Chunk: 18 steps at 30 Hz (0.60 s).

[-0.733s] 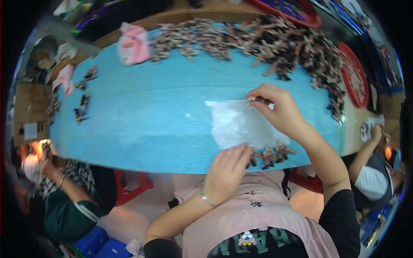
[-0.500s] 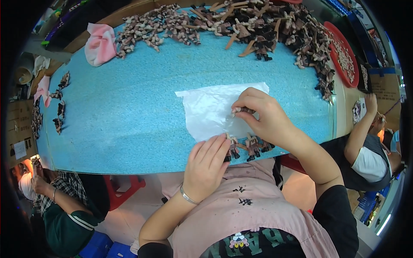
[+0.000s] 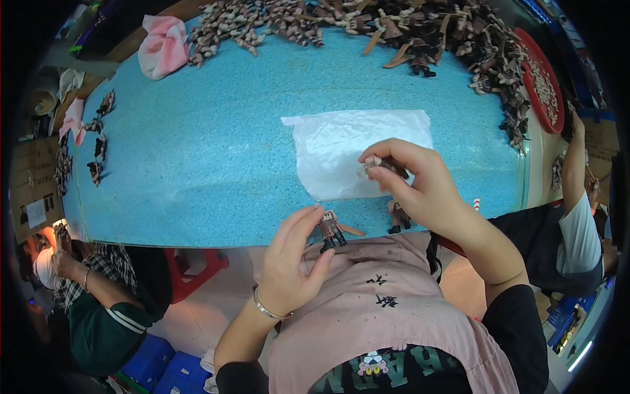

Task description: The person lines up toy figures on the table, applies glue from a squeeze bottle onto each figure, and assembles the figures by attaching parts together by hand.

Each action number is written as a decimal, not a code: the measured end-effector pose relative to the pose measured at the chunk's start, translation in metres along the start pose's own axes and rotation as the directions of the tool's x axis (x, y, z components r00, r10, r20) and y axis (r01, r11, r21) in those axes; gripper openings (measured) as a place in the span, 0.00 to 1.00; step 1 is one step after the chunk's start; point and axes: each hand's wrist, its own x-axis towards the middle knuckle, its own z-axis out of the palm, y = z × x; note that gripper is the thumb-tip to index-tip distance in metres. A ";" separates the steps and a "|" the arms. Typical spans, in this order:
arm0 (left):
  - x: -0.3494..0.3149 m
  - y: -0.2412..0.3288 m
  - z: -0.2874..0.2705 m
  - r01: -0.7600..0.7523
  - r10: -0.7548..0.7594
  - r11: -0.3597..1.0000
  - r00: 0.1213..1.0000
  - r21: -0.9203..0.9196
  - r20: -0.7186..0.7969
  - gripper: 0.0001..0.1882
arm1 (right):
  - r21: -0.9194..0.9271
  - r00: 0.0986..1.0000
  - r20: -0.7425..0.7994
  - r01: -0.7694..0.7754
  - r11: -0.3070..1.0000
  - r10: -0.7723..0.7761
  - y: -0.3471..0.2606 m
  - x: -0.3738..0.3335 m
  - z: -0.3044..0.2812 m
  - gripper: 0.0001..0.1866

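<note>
My right hand (image 3: 420,180) pinches a small brown and cream toy figurine (image 3: 392,168) between thumb and fingers, above a white plastic sheet (image 3: 328,154). At the front edge of the table, my left hand (image 3: 289,259) is curled around the side of another figurine (image 3: 330,226) with a brown top and dark boots. Its boots reach past the table edge, and the fingers hide its left side. A thin brown strip (image 3: 352,230) lies beside it. One more figurine (image 3: 398,217) is below my right hand, partly covered.
Heaped figurines (image 3: 459,39) line the far side of the blue table (image 3: 197,144). A red tray (image 3: 546,98) of small pale pieces is at far right. Pink cloth (image 3: 163,49) lies far left, near several figurines (image 3: 100,148). Co-workers sit left (image 3: 108,322) and right (image 3: 574,223).
My left hand has shifted left, and the front figurine has moved with it, away from the others. The figurine in my right hand now shows more. The whole view has shifted slightly.
</note>
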 end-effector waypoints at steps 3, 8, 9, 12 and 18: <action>-0.009 -0.002 -0.002 0.178 -0.180 0.957 0.984 -0.228 0.012 0.29 | 0.236 0.994 0.090 -0.085 0.968 0.066 0.003 -0.014 0.018 0.11; -0.008 -0.007 -0.002 0.184 -0.184 0.958 0.983 -0.218 0.022 0.27 | 0.159 0.974 0.186 0.097 0.982 -0.127 0.012 -0.024 0.039 0.12; -0.008 -0.007 -0.003 0.158 -0.157 0.968 0.987 -0.194 0.024 0.26 | 0.117 0.966 0.162 0.186 0.976 -0.203 0.013 -0.025 0.043 0.12; -0.007 -0.008 -0.004 0.165 -0.161 0.967 0.986 -0.195 0.034 0.26 | 0.124 0.962 0.096 0.244 0.962 -0.256 0.010 -0.030 0.054 0.10; -0.009 -0.008 -0.003 0.167 -0.165 0.966 0.986 -0.196 0.027 0.26 | 0.026 0.935 0.120 0.333 0.942 -0.334 0.017 -0.033 0.060 0.12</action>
